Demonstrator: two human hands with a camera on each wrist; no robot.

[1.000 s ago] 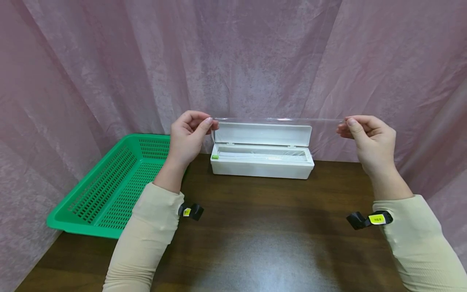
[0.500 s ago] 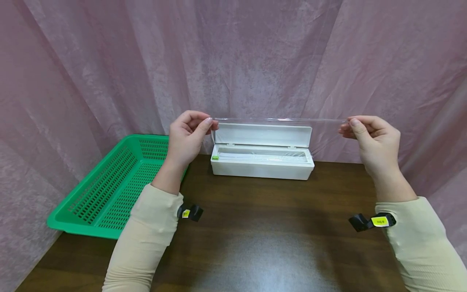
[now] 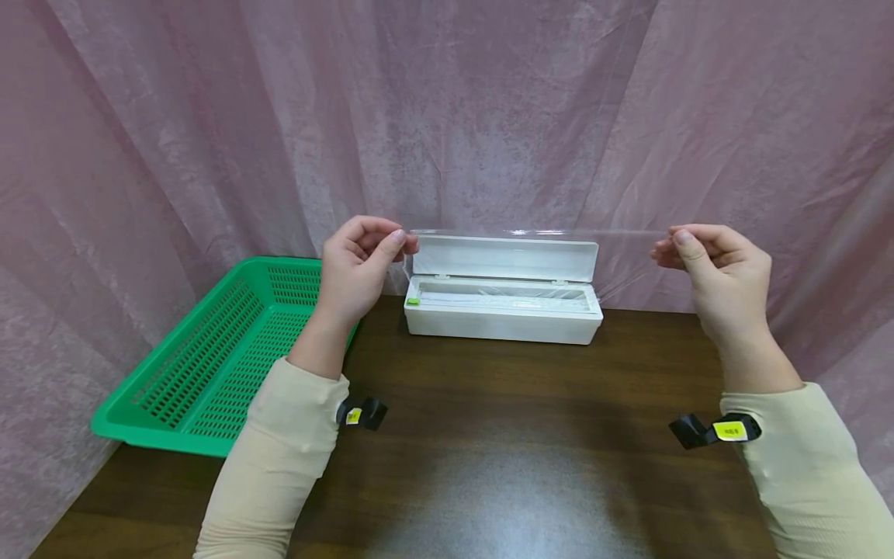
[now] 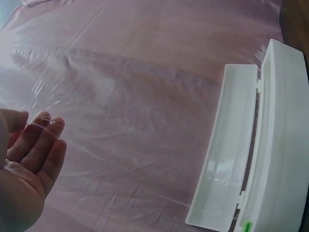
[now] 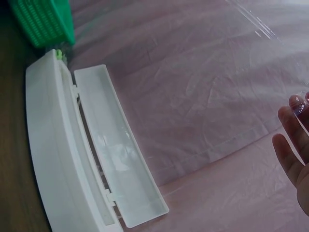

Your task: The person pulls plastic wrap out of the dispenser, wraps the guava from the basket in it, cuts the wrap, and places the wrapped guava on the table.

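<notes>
- Spanning the gap between two hands: one sheet of clear film (image 3: pixel 538 232), its top edge taut.
- Count: one white box (image 3: pixel 503 322) with one hinged lid (image 3: pixel 504 258) on two hinges; one green tab (image 3: pixel 414 301) at the box's left end; one green basket (image 3: pixel 240 373); two pale sleeves (image 3: pixel 268 458), each with one black wrist device (image 3: pixel 363 414) bearing a yellow label.
- Grip, left hand (image 3: pixel 356 268): thumb and forefinger pinch the film's left corner.
- Grip, right hand (image 3: pixel 729 272): thumb and forefinger pinch the right corner; the other fingers are bent behind.
- Film position: top edge just above the raised lid in the head view, reaching past the box at the right. Faint creases run from the box's right end up toward the right hand. Lower extent hard to trace.
- Head view alone: both sleeves, both devices, and the white and clear contents of the box.
- Left wrist view: glints on the film by the fingertips (image 4: pixel 57 122), basket out of frame. Right wrist view: basket corner beyond the tabbed end.
- Axis: film edge runs left to right, nearly level; box's long axis roughly parallel below, on the brown table (image 3: pixel 524 481). Lid raised at the back, toward the pink curtain (image 3: pixel 503 116).
</notes>
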